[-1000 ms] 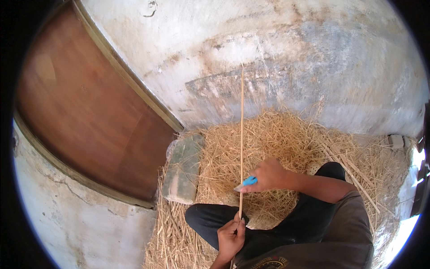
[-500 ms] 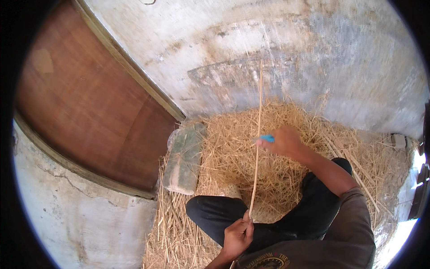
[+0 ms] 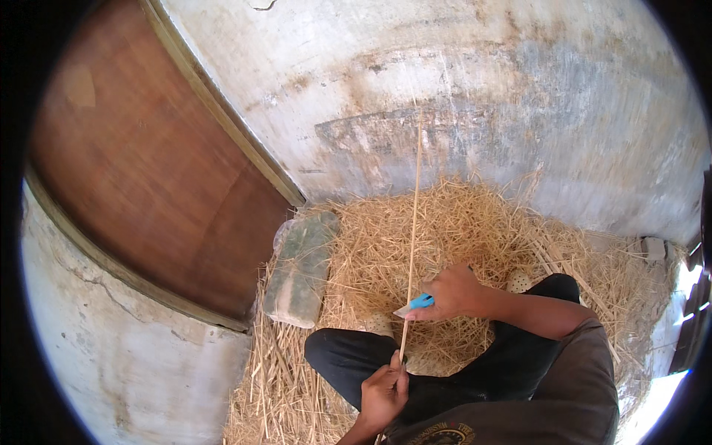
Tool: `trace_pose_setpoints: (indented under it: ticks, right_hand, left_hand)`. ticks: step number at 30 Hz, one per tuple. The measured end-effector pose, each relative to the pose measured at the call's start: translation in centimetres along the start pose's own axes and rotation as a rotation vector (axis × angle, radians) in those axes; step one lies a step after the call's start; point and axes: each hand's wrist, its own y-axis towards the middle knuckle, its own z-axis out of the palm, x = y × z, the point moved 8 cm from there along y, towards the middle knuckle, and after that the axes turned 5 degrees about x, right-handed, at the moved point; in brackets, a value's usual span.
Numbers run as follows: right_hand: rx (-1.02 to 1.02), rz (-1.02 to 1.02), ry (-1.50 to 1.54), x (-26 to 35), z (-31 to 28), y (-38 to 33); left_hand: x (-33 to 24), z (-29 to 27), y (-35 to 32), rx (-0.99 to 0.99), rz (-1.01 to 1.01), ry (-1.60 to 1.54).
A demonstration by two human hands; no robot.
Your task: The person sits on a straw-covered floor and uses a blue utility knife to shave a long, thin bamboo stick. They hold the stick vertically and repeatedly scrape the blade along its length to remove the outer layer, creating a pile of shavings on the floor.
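Seen from the head camera, one person sits cross-legged on a heap of loose straw (image 3: 475, 230) piled against a stained plaster wall (image 3: 460, 81). Two hands show. The left hand (image 3: 383, 391), low in the picture over the dark trousers (image 3: 348, 360), is closed around the bottom end of a single long thin stalk (image 3: 414, 215) that stands nearly upright and runs up past the straw to the wall. The right hand (image 3: 452, 293) is closed on one small knife with a blue handle (image 3: 415, 303), whose pale blade touches the stalk just above the left hand. One flat greenish stone slab (image 3: 302, 267) lies at the left edge of the straw, beside one brown wooden door (image 3: 141, 156) in a pale frame. The loose straws are too many to count.
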Motion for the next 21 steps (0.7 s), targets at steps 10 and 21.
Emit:
trace_pose_setpoints:
  ticks: [10,21]
  right_hand:
    - [-0.011,0.198,-0.012,-4.9,-1.8,1.9]
    - [-0.051,0.363,-0.141,-13.4,-5.1,3.8]
  left_hand:
    - [-0.2,-0.2,-1.0,0.037,0.001,-0.055]
    - [-0.2,1.2,-2.5,0.089,0.012,-0.098]
